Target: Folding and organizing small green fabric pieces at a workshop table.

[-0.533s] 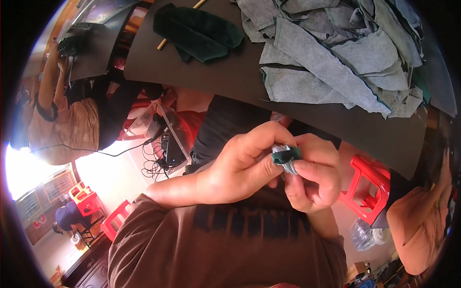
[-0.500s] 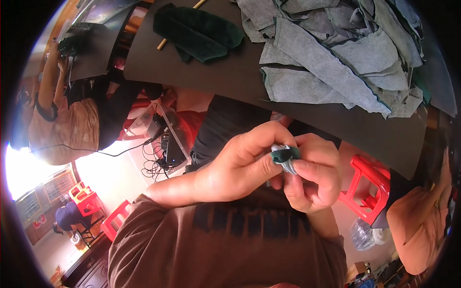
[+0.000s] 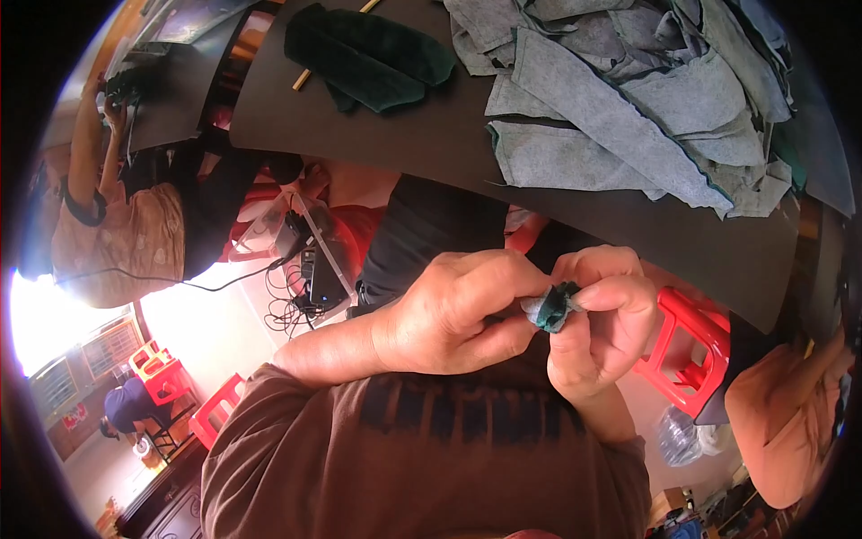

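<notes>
Between my two hands, in front of my chest, is a small bunched piece of fabric (image 3: 549,308), dark green on one face and grey on the other. My left hand (image 3: 467,310) pinches it from the left, thumb and fingertips closed on its edge. From the right, my right hand (image 3: 603,314) grips the other side between thumb and forefinger. Beyond them, on the dark table (image 3: 359,139), a heap of grey-backed fabric strips (image 3: 611,126) lies at the far right. A dark green plush piece (image 3: 368,58) rests at the far left of the tabletop.
A thin wooden stick (image 3: 302,79) pokes out from beneath the plush piece. Red plastic stools (image 3: 687,350) stand right and lower left. A clear bin with cables (image 3: 310,269) sits left on the floor. One person (image 3: 126,229) works at left, another (image 3: 781,422) at right.
The fabric bit has turned and bunched up between my fingertips. My right hand has shifted slightly right and its fingers have changed their pinch.
</notes>
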### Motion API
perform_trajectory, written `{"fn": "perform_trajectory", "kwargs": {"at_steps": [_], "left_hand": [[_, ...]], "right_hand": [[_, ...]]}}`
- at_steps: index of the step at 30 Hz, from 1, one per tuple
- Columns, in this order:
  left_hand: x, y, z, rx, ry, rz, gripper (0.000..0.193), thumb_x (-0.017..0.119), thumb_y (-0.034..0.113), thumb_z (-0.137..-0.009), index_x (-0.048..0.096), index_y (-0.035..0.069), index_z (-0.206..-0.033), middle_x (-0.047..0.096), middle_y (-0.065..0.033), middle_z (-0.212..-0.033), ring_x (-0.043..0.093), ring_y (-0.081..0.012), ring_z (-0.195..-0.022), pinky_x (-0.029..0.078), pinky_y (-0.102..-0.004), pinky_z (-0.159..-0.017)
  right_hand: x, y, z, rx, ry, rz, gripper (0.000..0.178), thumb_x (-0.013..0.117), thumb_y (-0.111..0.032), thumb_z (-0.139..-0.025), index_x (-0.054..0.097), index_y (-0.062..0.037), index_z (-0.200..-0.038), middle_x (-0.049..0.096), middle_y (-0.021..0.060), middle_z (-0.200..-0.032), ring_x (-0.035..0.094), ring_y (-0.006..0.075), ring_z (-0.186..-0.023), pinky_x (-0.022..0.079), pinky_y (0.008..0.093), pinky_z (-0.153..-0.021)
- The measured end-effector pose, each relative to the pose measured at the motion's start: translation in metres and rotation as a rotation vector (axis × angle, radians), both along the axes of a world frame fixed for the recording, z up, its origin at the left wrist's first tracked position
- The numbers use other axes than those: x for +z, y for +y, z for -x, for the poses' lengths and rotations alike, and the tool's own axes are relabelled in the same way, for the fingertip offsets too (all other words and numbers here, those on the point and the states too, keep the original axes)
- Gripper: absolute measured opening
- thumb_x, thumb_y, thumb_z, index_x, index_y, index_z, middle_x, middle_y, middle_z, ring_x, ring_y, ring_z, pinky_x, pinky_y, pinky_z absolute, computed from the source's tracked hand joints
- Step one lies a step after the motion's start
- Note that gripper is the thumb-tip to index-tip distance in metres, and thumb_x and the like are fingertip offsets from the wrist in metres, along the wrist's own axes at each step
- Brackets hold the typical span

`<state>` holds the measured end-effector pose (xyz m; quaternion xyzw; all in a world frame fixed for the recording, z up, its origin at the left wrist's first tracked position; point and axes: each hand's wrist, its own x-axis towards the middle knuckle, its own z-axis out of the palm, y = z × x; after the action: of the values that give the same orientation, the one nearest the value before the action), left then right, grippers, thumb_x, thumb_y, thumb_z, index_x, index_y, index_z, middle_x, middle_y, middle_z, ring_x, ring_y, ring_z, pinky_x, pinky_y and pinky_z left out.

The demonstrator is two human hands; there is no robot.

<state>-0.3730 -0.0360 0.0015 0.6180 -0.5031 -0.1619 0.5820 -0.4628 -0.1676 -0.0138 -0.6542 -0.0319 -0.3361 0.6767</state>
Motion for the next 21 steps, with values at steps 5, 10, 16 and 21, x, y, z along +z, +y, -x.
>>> {"fn": "perform_trajectory", "kwargs": {"at_steps": [5, 10, 16, 21], "left_hand": [[-0.002, -0.003, -0.002, 0.084, -0.157, 0.083, 0.026, 0.068, 0.004, -0.068, 0.053, -0.003, -0.088, 0.058, -0.0116, -0.069, 0.055, -0.0232, -0.051, 0.043, -0.0303, -0.046], [0.000, -0.010, 0.001, 0.200, -0.111, 0.094, 0.021, 0.070, 0.005, -0.065, 0.054, 0.003, -0.079, 0.052, -0.0062, -0.062, 0.051, -0.0234, -0.049, 0.039, -0.0325, -0.045], [-0.003, -0.009, 0.008, 0.268, -0.137, 0.038, 0.021, 0.070, 0.004, -0.067, 0.053, 0.003, -0.080, 0.052, -0.0077, -0.063, 0.053, -0.0244, -0.051, 0.040, -0.0328, -0.046], [-0.001, -0.010, 0.014, 0.158, -0.016, 0.020, 0.026, 0.064, -0.003, -0.073, 0.048, -0.002, -0.094, 0.055, -0.0112, -0.072, 0.055, -0.0231, -0.058, 0.043, -0.0302, -0.050]], "right_hand": [[-0.001, -0.006, -0.002, 0.060, -0.085, 0.101, 0.025, 0.057, 0.006, -0.068, 0.047, -0.0037, -0.090, 0.050, 0.0127, -0.083, 0.048, 0.0193, -0.066, 0.042, 0.0303, -0.059], [-0.002, 0.000, 0.001, 0.019, -0.104, 0.209, 0.025, 0.058, 0.005, -0.067, 0.048, -0.0039, -0.088, 0.051, 0.0127, -0.082, 0.051, 0.0228, -0.067, 0.042, 0.0328, -0.056], [-0.004, -0.003, -0.001, 0.019, -0.103, 0.259, 0.023, 0.058, 0.002, -0.071, 0.049, -0.0026, -0.091, 0.054, 0.0150, -0.088, 0.054, 0.0248, -0.073, 0.045, 0.0341, -0.061], [-0.004, -0.004, 0.002, -0.035, -0.068, 0.152, 0.024, 0.059, -0.002, -0.074, 0.052, 0.0003, -0.096, 0.054, 0.0173, -0.092, 0.055, 0.0244, -0.076, 0.046, 0.0354, -0.070]]}}
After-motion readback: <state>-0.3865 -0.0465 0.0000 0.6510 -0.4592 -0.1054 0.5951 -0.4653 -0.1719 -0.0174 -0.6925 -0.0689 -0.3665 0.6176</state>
